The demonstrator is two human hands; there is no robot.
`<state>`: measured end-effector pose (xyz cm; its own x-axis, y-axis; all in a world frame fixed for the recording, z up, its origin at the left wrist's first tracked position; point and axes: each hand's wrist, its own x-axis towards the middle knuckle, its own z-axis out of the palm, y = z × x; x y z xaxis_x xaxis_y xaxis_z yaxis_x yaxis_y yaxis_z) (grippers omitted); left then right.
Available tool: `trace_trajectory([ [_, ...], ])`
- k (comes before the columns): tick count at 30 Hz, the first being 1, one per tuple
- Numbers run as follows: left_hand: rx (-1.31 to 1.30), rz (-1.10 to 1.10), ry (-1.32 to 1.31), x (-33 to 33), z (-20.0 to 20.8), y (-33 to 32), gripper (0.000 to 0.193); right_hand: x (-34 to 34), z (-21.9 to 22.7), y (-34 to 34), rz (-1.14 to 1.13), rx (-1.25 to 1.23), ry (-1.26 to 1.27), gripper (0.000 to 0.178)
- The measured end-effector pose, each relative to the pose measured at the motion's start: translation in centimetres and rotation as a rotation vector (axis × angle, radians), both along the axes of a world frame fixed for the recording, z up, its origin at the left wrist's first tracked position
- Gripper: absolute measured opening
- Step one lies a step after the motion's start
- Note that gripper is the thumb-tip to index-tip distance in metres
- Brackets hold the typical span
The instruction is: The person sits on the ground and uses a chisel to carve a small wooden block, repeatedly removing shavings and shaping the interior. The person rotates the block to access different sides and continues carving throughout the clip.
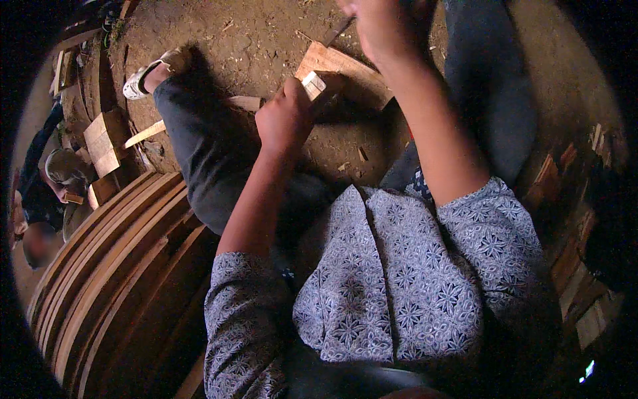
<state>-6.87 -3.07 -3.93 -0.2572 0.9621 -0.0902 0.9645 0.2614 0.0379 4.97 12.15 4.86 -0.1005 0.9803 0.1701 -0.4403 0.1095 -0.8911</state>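
My left hand (284, 118) is closed round a small wood piece, whose pale cut end (314, 84) shows past the fingers. Just beyond it lies a reddish-brown wooden block (355, 72) on the ground between my legs. My right hand (389, 30) is raised over the block's right side near the top edge, fingers closed on a tool with a narrow dark blade (339, 31) that slants down toward the block's far end. The upper part of this hand is cut off, so the tool's exact kind is unclear. Left of my left hand, a short wood offcut (246, 103) shows.
Long curved-looking boards (113, 266) are stacked at my left. Beyond them stand wood blocks (103, 143) and a thin strip (144, 133). Another person (60, 173) sits at the far left. Broken wood scraps (565, 166) lie at right; shavings dot the dirt floor (219, 40).
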Motion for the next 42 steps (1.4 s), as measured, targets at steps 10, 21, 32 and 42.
trace_trajectory([
  [10,0.049,-0.032,-0.031,-0.2,-0.4,0.4,0.02,-1.3,-5.0,0.1,-0.072,-0.001,-0.255,0.041],
  [21,0.043,-0.003,-0.083,0.2,-0.8,1.8,0.028,-1.1,-10.7,0.1,-0.195,0.014,-0.437,0.038],
  [32,0.042,0.13,-0.251,0.5,-2.8,0.8,0.05,2.5,-7.9,3.2,-0.159,-0.609,-0.399,0.038],
  [42,0.428,0.322,-1.015,-0.2,-2.8,0.0,0.034,3.3,-14.4,4.9,-0.283,-0.789,0.162,0.047],
])
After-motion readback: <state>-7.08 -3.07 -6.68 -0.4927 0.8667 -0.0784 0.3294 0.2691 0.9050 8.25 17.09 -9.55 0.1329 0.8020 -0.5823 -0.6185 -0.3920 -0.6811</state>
